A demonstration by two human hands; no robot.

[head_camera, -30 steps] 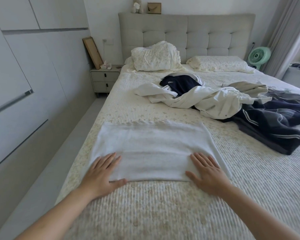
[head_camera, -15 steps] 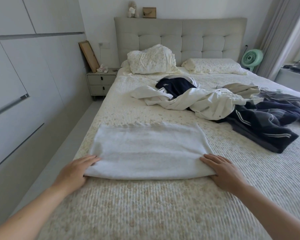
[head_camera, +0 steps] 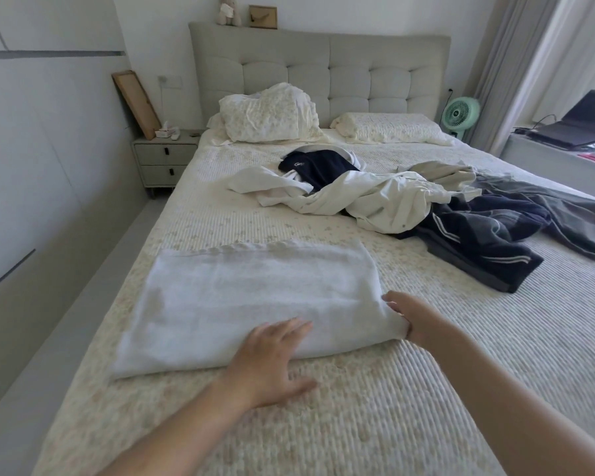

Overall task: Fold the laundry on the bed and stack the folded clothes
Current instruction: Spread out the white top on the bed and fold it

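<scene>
A folded white towel (head_camera: 255, 300) lies flat on the near part of the bed (head_camera: 409, 407). My left hand (head_camera: 272, 359) rests with straight fingers on the towel's near edge at its middle. My right hand (head_camera: 416, 321) is at the towel's near right corner, its fingertips tucked at the cloth edge, which bunches there. Farther up the bed lies a heap of unfolded laundry: a white garment (head_camera: 375, 201), a navy top (head_camera: 320, 168), a navy striped piece (head_camera: 485, 245), a beige piece (head_camera: 440, 173) and a grey one (head_camera: 571, 211).
Two pillows (head_camera: 268, 115) lean at the padded headboard. A nightstand (head_camera: 162, 163) stands left of the bed beside the wardrobe wall. A green fan (head_camera: 459, 113) and a laptop (head_camera: 577, 125) on a ledge are at the right.
My left hand slid from the towel's left corner to the middle of its near edge. My right hand closed in on the right corner, which now bunches. The view shifted left.
</scene>
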